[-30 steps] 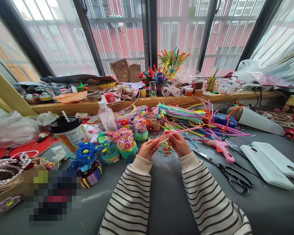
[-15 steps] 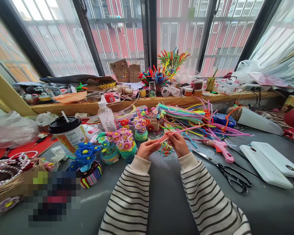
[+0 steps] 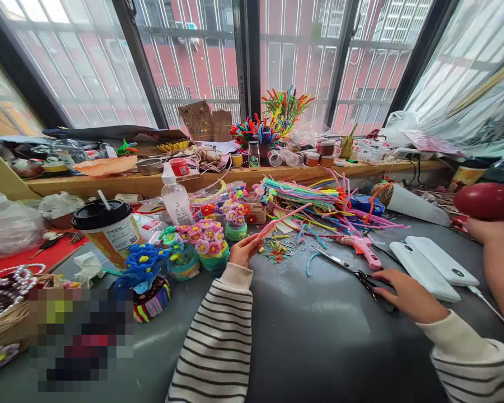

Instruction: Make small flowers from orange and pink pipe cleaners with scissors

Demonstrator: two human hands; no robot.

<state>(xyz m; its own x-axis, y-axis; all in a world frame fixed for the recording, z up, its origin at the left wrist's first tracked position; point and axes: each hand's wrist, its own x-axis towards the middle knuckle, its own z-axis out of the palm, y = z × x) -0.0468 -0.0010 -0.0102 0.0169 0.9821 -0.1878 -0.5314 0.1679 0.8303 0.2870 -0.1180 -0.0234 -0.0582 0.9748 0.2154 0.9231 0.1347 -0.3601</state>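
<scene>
My left hand (image 3: 244,252) is closed around pink pipe cleaners (image 3: 277,224), which stick out up and to the right of its fingertips. My right hand (image 3: 407,291) is at the black handles of the scissors (image 3: 334,259), thumb and fingers apart around them. The scissors lie on the grey table with their blades pointing up-left; my fingers partly cover the handles. Beyond them rests a pink glue gun (image 3: 363,250). Small colourful clippings (image 3: 276,252) and a small pair of scissors (image 3: 288,246) lie right of my left hand, near a bent blue pipe cleaner (image 3: 311,263).
Pipe-cleaner flower pots (image 3: 212,240) and a blue one (image 3: 145,263) stand left, with a lidded cup (image 3: 120,235) and bottle (image 3: 176,201). A pipe-cleaner bundle (image 3: 302,190) lies behind. White power banks (image 3: 441,260) and another person's arm (image 3: 502,263) by a red ball-like object (image 3: 487,200) are right.
My right hand has let go of the pink pipe cleaners and moved right to the scissors' handles. My left hand keeps hold of them. The view has turned slightly right.
</scene>
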